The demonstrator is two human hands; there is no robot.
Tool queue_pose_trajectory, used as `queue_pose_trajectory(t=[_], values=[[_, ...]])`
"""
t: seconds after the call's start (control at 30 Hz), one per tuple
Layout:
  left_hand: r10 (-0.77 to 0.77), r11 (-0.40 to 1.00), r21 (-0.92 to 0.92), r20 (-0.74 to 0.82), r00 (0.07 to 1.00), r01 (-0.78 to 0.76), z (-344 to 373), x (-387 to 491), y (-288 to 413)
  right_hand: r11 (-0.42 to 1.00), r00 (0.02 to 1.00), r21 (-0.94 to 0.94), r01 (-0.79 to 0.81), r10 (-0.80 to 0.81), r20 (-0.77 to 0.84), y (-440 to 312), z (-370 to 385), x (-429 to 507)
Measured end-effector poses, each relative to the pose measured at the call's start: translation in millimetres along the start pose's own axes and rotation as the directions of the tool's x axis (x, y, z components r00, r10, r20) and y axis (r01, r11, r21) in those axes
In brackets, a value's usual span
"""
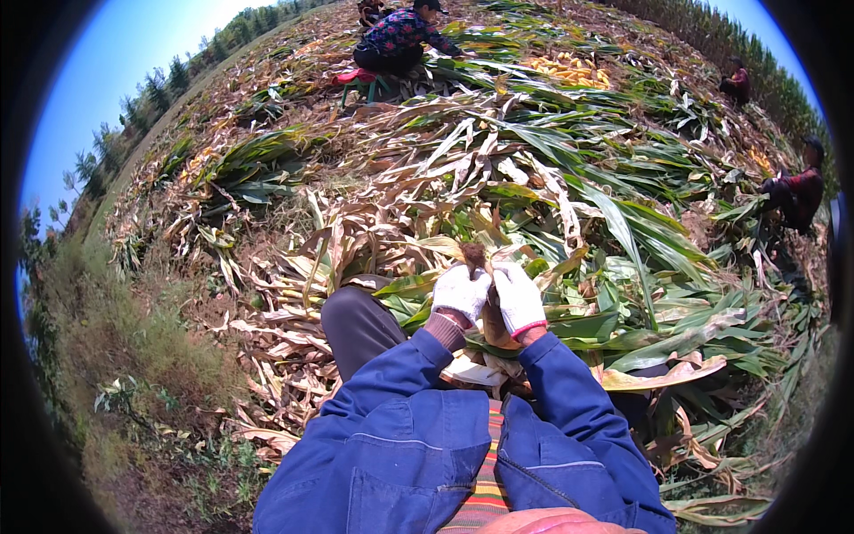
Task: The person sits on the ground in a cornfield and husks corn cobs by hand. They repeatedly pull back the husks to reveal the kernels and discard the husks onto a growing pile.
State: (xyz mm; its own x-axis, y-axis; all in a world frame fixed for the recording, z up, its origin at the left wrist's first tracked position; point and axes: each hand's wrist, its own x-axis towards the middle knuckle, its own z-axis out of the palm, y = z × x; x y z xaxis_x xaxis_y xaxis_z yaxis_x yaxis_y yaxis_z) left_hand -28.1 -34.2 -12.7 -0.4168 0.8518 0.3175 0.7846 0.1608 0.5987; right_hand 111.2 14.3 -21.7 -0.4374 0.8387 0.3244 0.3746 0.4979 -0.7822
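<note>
Both hands wear white knit gloves and meet in front of my knees. My left hand grips the upper part of an ear of corn in its husk, just below the brown silk at its tip. Against the ear's other side, my right hand holds the husk near the tip. The husk's lower end shows between my wrists. Under and around the hands lie cut corn stalks with green leaves. Dry, pale husks lie close to my lap.
A person sits on a stool ahead, near a pile of husked yellow corn ears. Two more people are at the right. Dry leaves cover the ground at left, with weeds beyond. Standing corn edges the field.
</note>
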Motion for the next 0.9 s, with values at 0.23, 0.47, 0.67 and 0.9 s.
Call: queue_pose_trajectory(t=[0.23, 0.47, 0.67, 0.9], values=[[-0.283, 0.958, -0.041, 0.015, 0.959, 0.284, 15, 4, -11, 0.968, 0.991, 0.213, -0.135, 0.131, 0.032, -1, -4, -6], [-0.228, 0.873, -0.364, 0.283, 0.932, 0.324, 64, 0, -67, 0.967, 0.981, 0.175, -0.186, 0.192, -0.017, -19, -25, -8], [-0.154, -0.564, -0.606, 0.745, 0.649, 0.562, 76, -1, -67, 0.977, 0.987, -0.140, -0.158, 0.158, -0.011, -20, -27, -1], [-0.081, -0.305, -0.679, 0.717, 0.692, 0.668, 91, -36, -138, 0.939, 0.956, -0.191, -0.285, 0.292, 0.011, -10, -37, 18]])
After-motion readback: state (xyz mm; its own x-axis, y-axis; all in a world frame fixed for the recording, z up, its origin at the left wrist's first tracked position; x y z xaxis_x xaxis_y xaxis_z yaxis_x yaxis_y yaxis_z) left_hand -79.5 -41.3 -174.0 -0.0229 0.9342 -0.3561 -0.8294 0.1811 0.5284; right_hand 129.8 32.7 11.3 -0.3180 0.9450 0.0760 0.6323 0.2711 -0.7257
